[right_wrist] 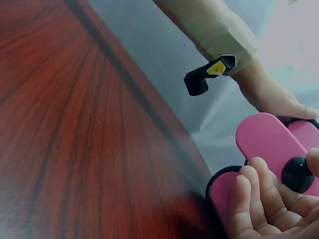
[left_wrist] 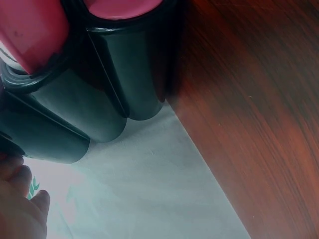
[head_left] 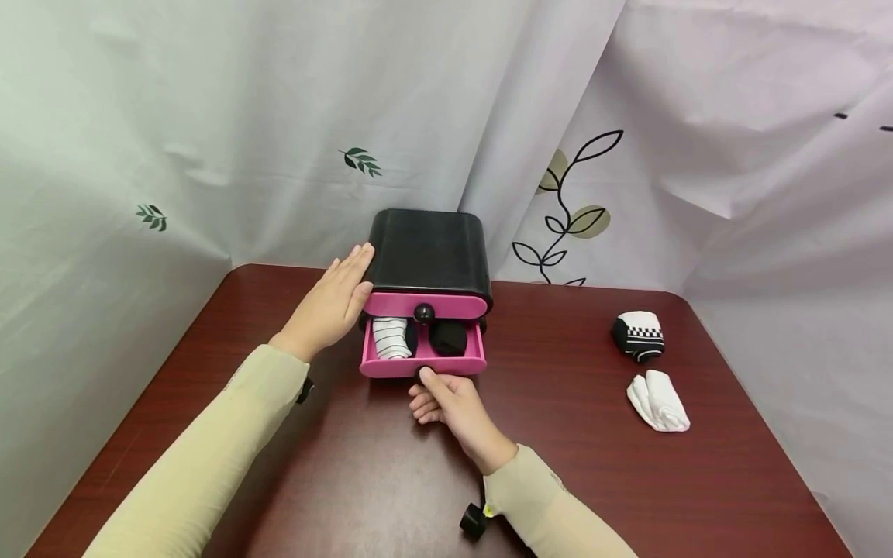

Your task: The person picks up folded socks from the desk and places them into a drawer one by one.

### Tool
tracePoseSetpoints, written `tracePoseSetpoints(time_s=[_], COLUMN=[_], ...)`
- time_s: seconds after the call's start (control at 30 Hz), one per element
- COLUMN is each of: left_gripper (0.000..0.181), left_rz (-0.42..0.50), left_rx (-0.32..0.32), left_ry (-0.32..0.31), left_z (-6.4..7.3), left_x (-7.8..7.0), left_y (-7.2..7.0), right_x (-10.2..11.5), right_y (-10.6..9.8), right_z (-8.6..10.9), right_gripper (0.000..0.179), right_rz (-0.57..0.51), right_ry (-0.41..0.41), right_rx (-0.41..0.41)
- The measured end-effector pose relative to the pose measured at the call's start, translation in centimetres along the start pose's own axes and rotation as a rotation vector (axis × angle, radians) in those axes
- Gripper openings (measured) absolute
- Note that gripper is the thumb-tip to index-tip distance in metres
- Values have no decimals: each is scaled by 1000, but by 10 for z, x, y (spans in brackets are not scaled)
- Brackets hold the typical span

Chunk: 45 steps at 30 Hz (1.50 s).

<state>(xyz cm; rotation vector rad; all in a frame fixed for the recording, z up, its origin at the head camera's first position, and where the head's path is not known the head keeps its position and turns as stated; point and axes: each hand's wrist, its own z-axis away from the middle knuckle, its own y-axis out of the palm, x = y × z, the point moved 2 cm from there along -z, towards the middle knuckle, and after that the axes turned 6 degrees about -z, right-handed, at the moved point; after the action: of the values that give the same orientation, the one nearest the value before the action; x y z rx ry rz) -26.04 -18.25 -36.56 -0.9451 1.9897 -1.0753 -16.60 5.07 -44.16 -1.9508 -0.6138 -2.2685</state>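
A small black cabinet [head_left: 429,248] with pink drawers stands at the back of the table. Its middle drawer [head_left: 373,370] is pulled out, showing a white sock with dark stripes [head_left: 391,338] and a rolled black sock [head_left: 449,339] inside. My right hand [head_left: 453,407] pinches that drawer's round black knob [right_wrist: 297,174] between thumb and fingers. With fingers straight, my left hand [head_left: 329,302] rests against the cabinet's left upper side. The upper drawer front [head_left: 391,304] is closed, and in the right wrist view a lower pink front [right_wrist: 224,196] shows partly behind my fingers.
On the table's right side lie a folded black-and-white patterned sock [head_left: 639,335] and, nearer me, a folded white sock [head_left: 658,401]. A pale curtain with leaf prints [head_left: 293,139] hangs right behind the cabinet. The dark red wooden table [head_left: 558,372] has rounded back corners.
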Motion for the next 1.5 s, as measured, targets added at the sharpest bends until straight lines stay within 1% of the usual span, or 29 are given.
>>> tracePoseSetpoints(time_s=[0.3, 0.53, 0.7, 0.9, 1.23, 1.4, 1.5], left_gripper=[61, 60, 60, 60, 60, 60, 60], left_rz=[5, 1, 0, -6, -16, -16, -13], left_rx=[-3, -1, -6, 2, 7, 7, 9], left_ry=[4, 5, 4, 9, 5, 2, 2], left_z=[-1, -1, -1, -1, -1, -1, 0], left_x=[0, 0, -1, -2, -3, -2, -1], left_y=[1, 1, 1, 1, -1, 0, 0], right_x=[1, 2, 4, 8, 8, 7, 4], right_y=[0, -3, -4, -5, -5, -8, -11], right_z=[-20, -33, -40, -50, -54, -54, -52], right_gripper=[53, 57, 57, 56, 57, 52, 48], right_rz=[-9, -40, -63, -92, -83, -83, -70], right_ry=[-17, 1, 8, 10, 23, 33, 25], right_rx=[-37, -54, -53, -72, -87, -119, -131])
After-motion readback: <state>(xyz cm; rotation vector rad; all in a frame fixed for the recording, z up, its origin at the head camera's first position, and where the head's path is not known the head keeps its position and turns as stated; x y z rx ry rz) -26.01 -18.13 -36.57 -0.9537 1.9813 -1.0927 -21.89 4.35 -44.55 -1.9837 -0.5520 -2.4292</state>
